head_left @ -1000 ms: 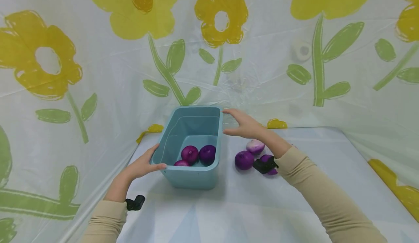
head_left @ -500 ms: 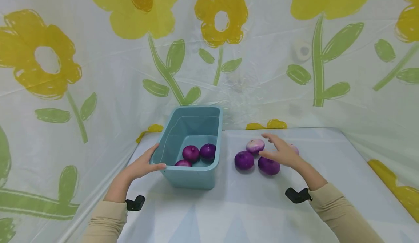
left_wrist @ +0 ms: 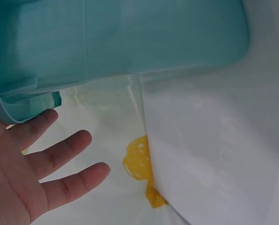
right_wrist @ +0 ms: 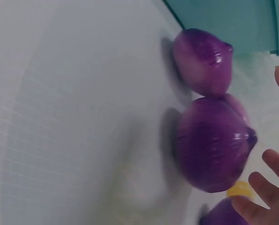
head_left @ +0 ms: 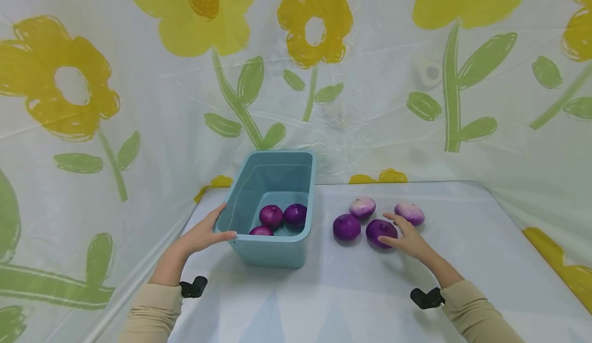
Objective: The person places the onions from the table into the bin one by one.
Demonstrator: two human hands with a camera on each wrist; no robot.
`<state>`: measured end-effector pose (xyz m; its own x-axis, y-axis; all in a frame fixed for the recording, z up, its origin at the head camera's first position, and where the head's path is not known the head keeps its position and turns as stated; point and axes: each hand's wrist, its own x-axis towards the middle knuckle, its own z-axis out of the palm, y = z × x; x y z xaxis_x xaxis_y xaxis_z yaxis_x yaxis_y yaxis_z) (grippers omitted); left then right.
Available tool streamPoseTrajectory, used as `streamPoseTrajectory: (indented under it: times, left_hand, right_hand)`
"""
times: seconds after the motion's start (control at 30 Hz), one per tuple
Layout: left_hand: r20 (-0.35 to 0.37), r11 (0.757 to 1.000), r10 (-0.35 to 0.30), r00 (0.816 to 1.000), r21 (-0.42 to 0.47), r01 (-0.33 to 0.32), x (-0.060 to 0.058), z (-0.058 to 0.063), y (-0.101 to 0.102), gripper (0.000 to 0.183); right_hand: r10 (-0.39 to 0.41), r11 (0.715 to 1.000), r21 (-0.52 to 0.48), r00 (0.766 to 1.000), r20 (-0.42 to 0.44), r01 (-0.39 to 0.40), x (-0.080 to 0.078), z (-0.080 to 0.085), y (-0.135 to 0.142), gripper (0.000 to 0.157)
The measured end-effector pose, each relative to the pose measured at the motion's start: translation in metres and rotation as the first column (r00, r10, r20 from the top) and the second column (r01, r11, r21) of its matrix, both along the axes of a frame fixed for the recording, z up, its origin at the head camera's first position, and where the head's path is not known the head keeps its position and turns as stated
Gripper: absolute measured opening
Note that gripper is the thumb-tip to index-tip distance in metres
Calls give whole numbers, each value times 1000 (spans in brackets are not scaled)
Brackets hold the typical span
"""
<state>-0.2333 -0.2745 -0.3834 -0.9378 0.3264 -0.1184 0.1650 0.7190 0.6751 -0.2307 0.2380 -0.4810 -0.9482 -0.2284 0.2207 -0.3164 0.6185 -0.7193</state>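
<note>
The table (head_left: pixel 296 307) is bordered along its far edge by a flowered sheet (head_left: pixel 370 96). The blue bin (head_left: pixel 270 253) is set toward the left, opening upward, its long axis run near to far; a gap is left between its right wall and four loose onions (head_left: pixel 347 227). The bin's near-left corner is touched by the left hand (head_left: pixel 201 236), whose fingers are shown spread apart and outside the bin in the left wrist view. The right hand (head_left: pixel 413 241) is held, fingers apart, beside the near-right onion (head_left: pixel 378 232); its tip is seen pointing away from the table in the right wrist view. Three onions inside (head_left: pixel 271 216) are shown only in the head view.
</note>
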Motion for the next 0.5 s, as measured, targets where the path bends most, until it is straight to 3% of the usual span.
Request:
streamPoseTrajectory:
  times: [0.23,0.5]
  left_hand:
    - [-4,1000,0,1000,-6,0,0,1,1,97]
    - [4,1000,8,1000,-4,-8,1,0,1,97]
  right_hand:
    - [-8,1000,2,997,-73,8,-2,-19,0,63]
    - [-57,998,-3,998,-34,57,-5,-35,-1,65]
